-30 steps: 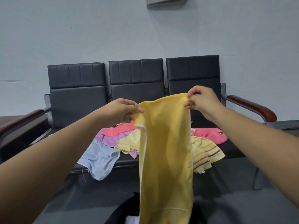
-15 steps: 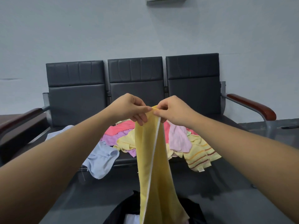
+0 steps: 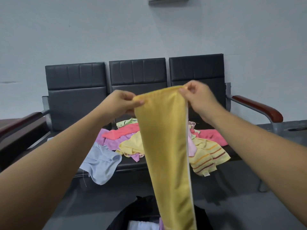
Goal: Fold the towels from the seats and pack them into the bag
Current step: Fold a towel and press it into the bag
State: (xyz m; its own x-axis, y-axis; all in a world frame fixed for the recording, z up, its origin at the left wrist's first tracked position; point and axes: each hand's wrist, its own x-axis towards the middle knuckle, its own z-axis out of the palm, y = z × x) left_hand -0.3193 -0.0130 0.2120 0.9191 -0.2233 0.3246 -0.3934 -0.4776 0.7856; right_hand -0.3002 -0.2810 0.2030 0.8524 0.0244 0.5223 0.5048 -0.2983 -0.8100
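At top edge of yellow towel: left hand pinches 9 o'clock corner, right hand pinches 3 o'clock corner, fingers curled on cloth. Towel hangs toward 6 o'clock, over black bag. Loose towels heaped on seats behind. Half second ago hands met; now apart, towel spread.

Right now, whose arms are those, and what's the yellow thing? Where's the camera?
No machine here, just a person. The camera sits on their head and looks forward and down, so you see what they see. The left hand and right hand each pinch a top corner of a yellow towel, which hangs down. Behind it, more towels lie in a heap on black seats. At the bottom is a dark open bag with some cloth already inside.
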